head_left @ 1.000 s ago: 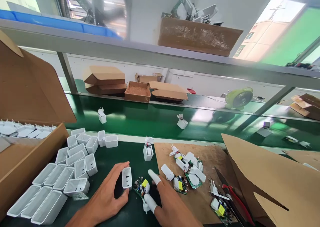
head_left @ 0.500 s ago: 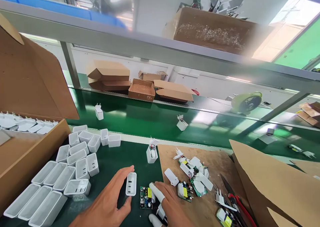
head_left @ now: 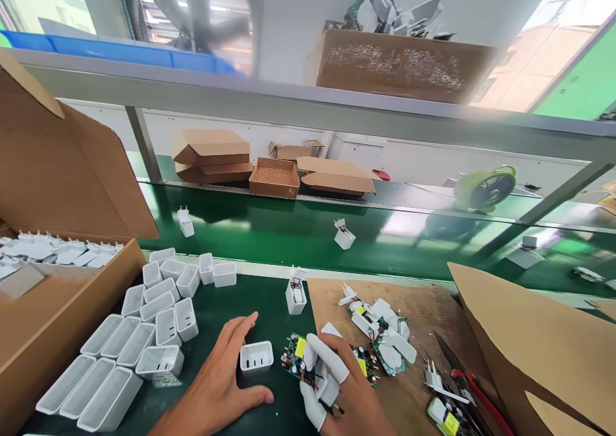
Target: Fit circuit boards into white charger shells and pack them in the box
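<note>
My right hand [head_left: 344, 385], with white finger cots on its fingers, grips a charger circuit board [head_left: 294, 354] with a yellow-wrapped part and a white plug piece [head_left: 328, 388] beside it. Fingers hide part of the board. My left hand [head_left: 226, 372] is spread, thumb and fingers apart, around a small white charger case [head_left: 256, 357] with slots in its floor. That case rests on the dark green bench, open side tilted toward me. Beyond my hands stands another white case [head_left: 295, 297] with a board and plug cap sticking out of its top.
White cases [head_left: 115, 394] sit grouped at left beside a carton [head_left: 96, 301] of white plug pieces. At right, boards [head_left: 380, 330] and red-handled pliers [head_left: 474, 391] lie on cardboard [head_left: 423, 314]. Chargers [head_left: 344, 237] stand on the green belt [head_left: 260, 231] behind.
My right hand has lifted the circuit board and plug piece off the bench. The white case by my left hand has turned from upright lengthwise to sideways, and the left fingers have spread.
</note>
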Demonstrator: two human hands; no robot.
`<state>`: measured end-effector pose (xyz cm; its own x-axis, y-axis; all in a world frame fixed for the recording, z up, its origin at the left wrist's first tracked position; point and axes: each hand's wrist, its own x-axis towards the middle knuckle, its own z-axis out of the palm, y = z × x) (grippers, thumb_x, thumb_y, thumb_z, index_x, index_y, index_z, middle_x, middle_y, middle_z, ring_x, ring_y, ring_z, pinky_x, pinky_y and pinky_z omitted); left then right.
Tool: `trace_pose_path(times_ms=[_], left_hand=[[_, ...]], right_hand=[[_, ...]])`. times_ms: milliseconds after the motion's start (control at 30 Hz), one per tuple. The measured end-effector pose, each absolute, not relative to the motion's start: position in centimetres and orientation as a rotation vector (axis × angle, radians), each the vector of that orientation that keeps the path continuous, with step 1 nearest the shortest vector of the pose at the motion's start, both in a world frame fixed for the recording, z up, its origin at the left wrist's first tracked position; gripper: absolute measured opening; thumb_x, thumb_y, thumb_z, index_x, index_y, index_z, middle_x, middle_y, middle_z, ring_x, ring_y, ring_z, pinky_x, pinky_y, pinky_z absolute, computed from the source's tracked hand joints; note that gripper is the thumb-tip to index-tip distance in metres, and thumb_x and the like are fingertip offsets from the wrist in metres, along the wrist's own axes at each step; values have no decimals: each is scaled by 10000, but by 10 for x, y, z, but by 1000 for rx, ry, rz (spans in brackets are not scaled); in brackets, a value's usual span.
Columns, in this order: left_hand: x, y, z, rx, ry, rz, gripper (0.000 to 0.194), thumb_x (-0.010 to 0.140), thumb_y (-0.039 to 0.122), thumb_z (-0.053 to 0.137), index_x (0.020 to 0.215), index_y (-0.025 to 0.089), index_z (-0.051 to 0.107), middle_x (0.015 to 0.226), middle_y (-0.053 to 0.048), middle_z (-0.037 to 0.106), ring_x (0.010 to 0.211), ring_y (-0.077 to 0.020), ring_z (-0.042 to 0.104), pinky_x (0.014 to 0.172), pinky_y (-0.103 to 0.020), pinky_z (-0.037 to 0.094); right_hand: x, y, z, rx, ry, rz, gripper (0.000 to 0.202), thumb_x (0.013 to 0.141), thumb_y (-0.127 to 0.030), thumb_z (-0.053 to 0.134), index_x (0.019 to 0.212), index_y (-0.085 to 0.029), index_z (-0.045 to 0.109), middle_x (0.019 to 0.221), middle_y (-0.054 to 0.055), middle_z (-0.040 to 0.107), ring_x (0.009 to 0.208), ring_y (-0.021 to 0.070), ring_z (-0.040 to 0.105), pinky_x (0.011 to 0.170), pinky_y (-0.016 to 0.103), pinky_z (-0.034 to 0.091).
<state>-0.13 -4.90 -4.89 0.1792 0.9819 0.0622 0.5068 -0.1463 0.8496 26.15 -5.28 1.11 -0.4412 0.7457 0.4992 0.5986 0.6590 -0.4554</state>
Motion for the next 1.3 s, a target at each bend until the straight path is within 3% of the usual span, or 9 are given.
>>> trace_pose_path(times_ms=[100, 200, 300, 567, 1300], left_hand=[[-9, -49, -34, 1738, 1333, 692, 1104, 651, 155, 920, 1605, 331, 392, 1572, -115, 495, 1191, -307, 658, 1058, -452, 564], [-4, -47, -23, 1754, 1189, 644, 765, 719, 150, 872, 1416, 321, 609, 1364, -55, 669, 1131, -274, 686, 1022, -383, 565], [6, -46, -24, 1804, 1184, 763, 571, 761, 178, 852, 1282, 298, 651, 1239, -48, 689, 1065, -260, 693, 937, -342, 585], [4, -52, -47, 2043, 1228, 1030, 491, 920, 173, 669, 1369, 308, 522, 1300, -93, 601, 1040, -238, 699, 869, -310, 596], [5, -51, -51, 2197, 1226, 1062, 546, 919, 131, 650, 1411, 287, 468, 1298, -121, 603, 1117, -268, 696, 919, -346, 614]], right_hand=[[260, -55, 13, -1077, -2139, 249, 654, 933, -115, 551, 1545, -282, 389, 1332, 120, 626, 1294, 284, 636, 1024, 375, 597], [255, -58, 16, -1027, -2168, 281, 656, 924, -139, 582, 1536, -271, 386, 1345, 128, 628, 1271, 284, 651, 1009, 374, 607], [248, -58, 14, -947, -2204, 233, 686, 921, -132, 576, 1560, -250, 354, 1310, 147, 645, 1207, 279, 680, 984, 386, 614], [241, -57, -5, -890, -2244, 103, 854, 842, -114, 559, 1632, -238, 259, 1295, 158, 695, 1136, 300, 723, 900, 375, 644], [235, -56, 5, -958, -2349, 192, 849, 815, -79, 505, 1617, -194, 253, 1323, 163, 682, 1121, 284, 712, 928, 386, 633]])
